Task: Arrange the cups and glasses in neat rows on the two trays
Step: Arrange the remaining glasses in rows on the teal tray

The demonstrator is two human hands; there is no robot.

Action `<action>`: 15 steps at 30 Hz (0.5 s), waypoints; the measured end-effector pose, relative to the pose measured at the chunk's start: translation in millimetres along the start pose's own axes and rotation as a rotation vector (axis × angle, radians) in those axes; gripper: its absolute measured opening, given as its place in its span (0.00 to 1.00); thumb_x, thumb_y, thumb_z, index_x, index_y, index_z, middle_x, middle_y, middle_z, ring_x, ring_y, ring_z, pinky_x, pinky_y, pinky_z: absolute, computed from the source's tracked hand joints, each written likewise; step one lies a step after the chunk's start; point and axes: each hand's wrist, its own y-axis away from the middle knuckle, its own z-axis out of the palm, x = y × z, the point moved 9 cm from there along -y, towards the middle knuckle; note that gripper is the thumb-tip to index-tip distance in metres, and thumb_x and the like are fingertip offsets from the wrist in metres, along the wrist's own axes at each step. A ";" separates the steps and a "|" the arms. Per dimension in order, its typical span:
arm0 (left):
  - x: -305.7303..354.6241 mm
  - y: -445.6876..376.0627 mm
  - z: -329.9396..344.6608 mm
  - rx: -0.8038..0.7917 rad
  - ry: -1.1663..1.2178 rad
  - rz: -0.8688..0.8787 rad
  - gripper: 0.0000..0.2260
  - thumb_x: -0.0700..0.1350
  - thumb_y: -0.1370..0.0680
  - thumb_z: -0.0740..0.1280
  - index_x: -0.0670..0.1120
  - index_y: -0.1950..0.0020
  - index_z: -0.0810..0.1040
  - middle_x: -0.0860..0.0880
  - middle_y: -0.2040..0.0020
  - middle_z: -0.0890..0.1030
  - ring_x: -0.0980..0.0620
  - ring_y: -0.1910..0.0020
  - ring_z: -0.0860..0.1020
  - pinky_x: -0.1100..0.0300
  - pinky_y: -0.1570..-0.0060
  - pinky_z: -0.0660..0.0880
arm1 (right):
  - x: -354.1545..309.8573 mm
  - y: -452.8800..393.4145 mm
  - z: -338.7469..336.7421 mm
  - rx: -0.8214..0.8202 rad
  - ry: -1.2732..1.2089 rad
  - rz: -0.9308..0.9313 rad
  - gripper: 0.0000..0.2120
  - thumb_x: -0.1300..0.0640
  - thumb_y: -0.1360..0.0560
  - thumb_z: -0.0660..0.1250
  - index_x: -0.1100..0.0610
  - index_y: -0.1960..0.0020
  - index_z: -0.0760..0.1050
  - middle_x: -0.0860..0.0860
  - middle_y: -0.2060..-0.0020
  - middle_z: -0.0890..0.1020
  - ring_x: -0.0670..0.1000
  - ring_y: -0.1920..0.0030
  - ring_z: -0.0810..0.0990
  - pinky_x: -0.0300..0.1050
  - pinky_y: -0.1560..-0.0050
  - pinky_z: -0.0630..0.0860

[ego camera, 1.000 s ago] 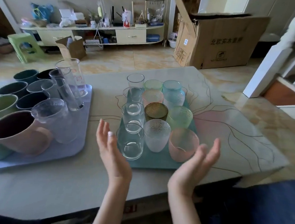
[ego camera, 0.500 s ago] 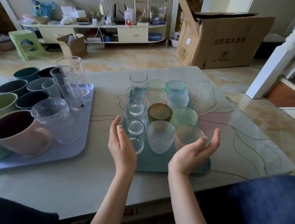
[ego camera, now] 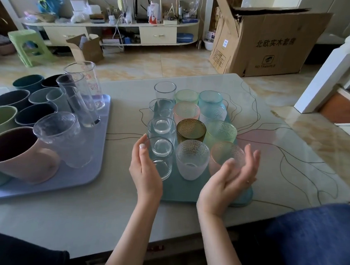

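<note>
— Both hands have closed in on the teal tray (ego camera: 187, 190) since a second ago.
— Gripping?
— No. Left hand (ego camera: 145, 171), open, flanks the nearest clear glass (ego camera: 161, 157); right hand (ego camera: 231, 181), open and cupped, sits just before the pink glass (ego camera: 225, 156). Mugs wait on the lavender tray (ego camera: 84, 168).
</note>
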 end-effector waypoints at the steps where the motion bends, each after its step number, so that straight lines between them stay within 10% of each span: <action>1: -0.5 0.7 0.8 -0.011 -0.001 -0.017 0.16 0.49 0.21 0.53 0.49 0.40 0.75 0.47 0.42 0.79 0.53 0.39 0.76 0.66 0.44 0.71 | -3.9 5.5 1.7 -0.053 0.080 -0.046 0.19 0.55 0.25 0.58 0.53 0.35 0.71 0.51 0.29 0.66 0.49 0.27 0.61 0.62 0.27 0.49; 15: -0.5 0.9 1.6 -0.028 -0.045 -0.067 0.13 0.46 0.18 0.52 0.57 0.49 0.76 0.51 0.47 0.81 0.52 0.42 0.77 0.75 0.57 0.71 | -23.1 34.7 22.1 -0.347 0.457 -0.363 0.10 0.43 0.28 0.64 0.44 0.52 0.81 0.52 0.28 0.66 0.56 0.25 0.57 0.69 0.30 0.48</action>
